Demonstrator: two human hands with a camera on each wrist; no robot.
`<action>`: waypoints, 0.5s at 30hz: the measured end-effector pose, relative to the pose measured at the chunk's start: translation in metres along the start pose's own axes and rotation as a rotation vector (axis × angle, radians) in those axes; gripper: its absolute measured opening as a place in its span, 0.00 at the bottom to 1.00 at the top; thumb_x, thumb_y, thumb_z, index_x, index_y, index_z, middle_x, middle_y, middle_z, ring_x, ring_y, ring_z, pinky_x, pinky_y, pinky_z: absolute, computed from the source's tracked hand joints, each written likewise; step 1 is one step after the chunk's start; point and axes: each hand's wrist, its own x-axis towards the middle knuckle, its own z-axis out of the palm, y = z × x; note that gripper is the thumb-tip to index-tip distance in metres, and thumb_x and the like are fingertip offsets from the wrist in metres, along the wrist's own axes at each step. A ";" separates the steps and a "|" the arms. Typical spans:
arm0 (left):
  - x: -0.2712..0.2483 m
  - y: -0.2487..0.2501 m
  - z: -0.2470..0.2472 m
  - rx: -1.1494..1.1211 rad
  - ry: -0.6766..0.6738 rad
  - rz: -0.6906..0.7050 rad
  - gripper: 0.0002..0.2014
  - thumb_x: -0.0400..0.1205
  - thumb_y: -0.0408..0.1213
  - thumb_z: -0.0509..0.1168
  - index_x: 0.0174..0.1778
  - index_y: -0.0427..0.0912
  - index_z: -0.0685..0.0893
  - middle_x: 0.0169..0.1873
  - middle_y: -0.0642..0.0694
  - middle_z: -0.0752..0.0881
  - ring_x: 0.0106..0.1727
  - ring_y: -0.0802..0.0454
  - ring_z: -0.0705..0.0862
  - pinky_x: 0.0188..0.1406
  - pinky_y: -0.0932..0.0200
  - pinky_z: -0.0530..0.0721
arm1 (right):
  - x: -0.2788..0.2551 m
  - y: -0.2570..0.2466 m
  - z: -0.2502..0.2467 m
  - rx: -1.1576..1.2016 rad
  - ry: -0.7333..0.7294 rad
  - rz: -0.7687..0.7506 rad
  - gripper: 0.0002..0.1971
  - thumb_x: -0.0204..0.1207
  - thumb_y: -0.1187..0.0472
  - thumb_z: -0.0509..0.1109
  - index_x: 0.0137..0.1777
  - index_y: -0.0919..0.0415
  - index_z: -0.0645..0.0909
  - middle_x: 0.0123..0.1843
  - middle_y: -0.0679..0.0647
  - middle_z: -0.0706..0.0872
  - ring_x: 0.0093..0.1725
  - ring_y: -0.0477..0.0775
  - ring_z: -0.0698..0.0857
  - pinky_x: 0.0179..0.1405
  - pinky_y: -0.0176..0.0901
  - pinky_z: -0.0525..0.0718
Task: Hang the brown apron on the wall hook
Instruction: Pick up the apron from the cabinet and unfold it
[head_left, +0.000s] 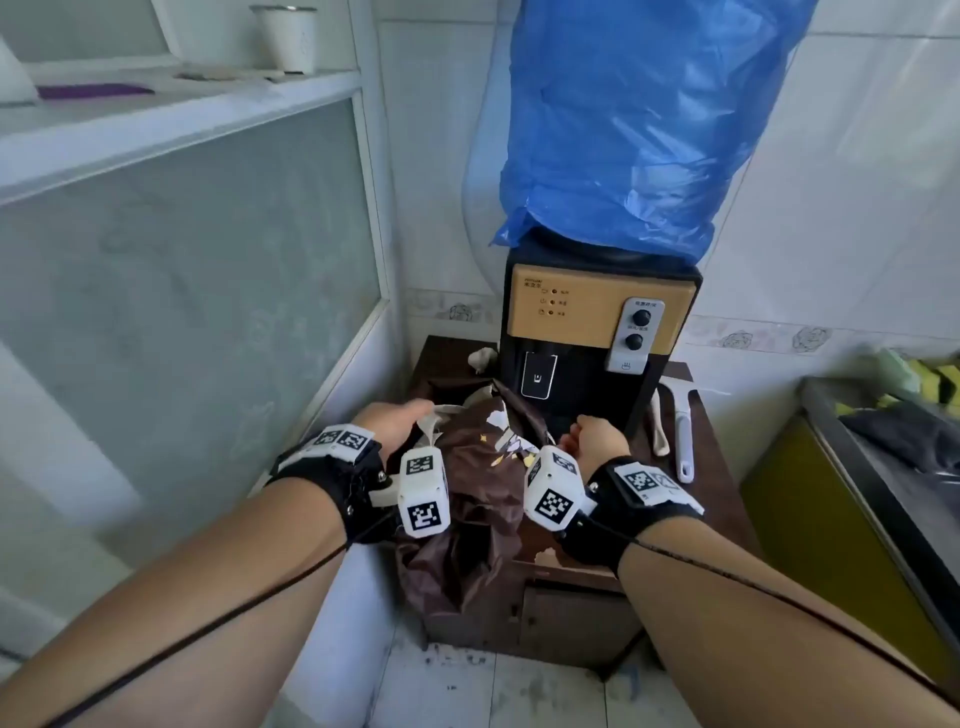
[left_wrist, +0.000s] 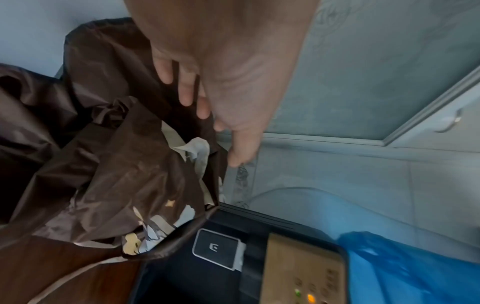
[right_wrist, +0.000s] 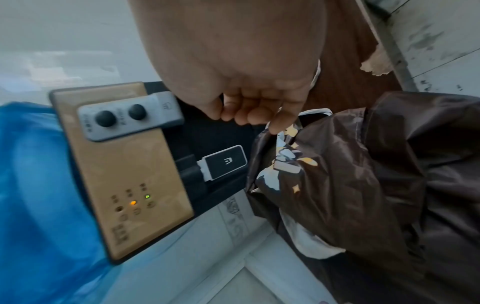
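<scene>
- Where it lies crumpled on the dark cabinet, at six o'clock from the water dispenser, the brown apron spills over the front edge.
- The left hand pinches its pale trim.
- The right hand, fingers curled, pinches its printed edge.

both bare forearms stretched forward and down, side by side, each with a black wrist strap carrying white coded blocks. left hand palm down, fingers held together and bent downward against brown cloth, thumb out alongside. right hand curled into a loose fist, fingertips pinching a fold of that cloth.
</scene>
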 end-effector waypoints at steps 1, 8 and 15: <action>0.002 0.001 0.004 0.086 -0.009 0.006 0.30 0.71 0.59 0.69 0.56 0.35 0.87 0.52 0.36 0.89 0.51 0.39 0.88 0.48 0.52 0.84 | 0.007 0.003 0.001 -0.026 -0.009 -0.009 0.21 0.88 0.64 0.51 0.30 0.61 0.63 0.27 0.53 0.68 0.26 0.48 0.64 0.26 0.34 0.64; 0.026 -0.022 0.034 0.135 -0.015 -0.153 0.56 0.60 0.68 0.74 0.81 0.43 0.65 0.71 0.40 0.79 0.68 0.39 0.81 0.68 0.47 0.79 | 0.069 0.028 -0.004 -0.376 -0.040 0.061 0.12 0.87 0.61 0.54 0.61 0.64 0.76 0.38 0.52 0.74 0.33 0.48 0.76 0.15 0.26 0.74; 0.035 -0.032 0.049 0.196 -0.060 -0.194 0.63 0.54 0.66 0.77 0.83 0.48 0.58 0.71 0.41 0.79 0.66 0.39 0.82 0.65 0.43 0.82 | 0.095 0.035 -0.007 -0.940 -0.066 -0.036 0.23 0.76 0.61 0.72 0.70 0.67 0.75 0.61 0.57 0.83 0.67 0.58 0.82 0.48 0.35 0.73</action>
